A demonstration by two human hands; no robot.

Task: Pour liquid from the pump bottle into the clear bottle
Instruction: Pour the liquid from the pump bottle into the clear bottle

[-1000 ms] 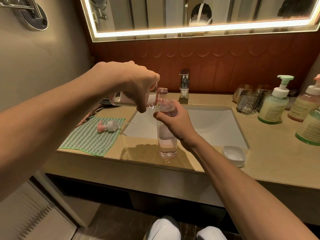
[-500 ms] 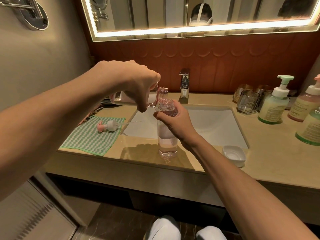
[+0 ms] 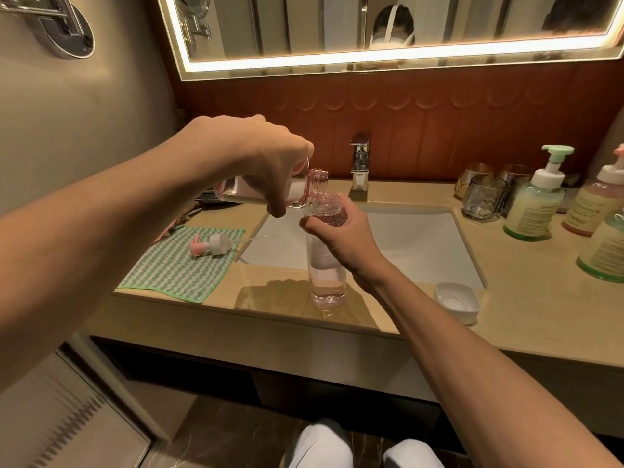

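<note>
While the pump bottle [image 3: 243,190] lies almost on its side in the air, its open neck is just over the mouth of the clear bottle [image 3: 327,275], which stands on the surface [image 3: 526,298] at the front edge of the sink [image 3: 422,244]. The left hand [image 3: 256,153] has its grip around the pump bottle from above; the right hand [image 3: 341,238] has its grip around the clear bottle's neck. Left of the sink, the pump head [image 3: 209,246] lies on a cloth [image 3: 175,275].

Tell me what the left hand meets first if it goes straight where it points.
Probably the mouth of the clear bottle, gripped by the right hand; the faucet lies farther back.
</note>
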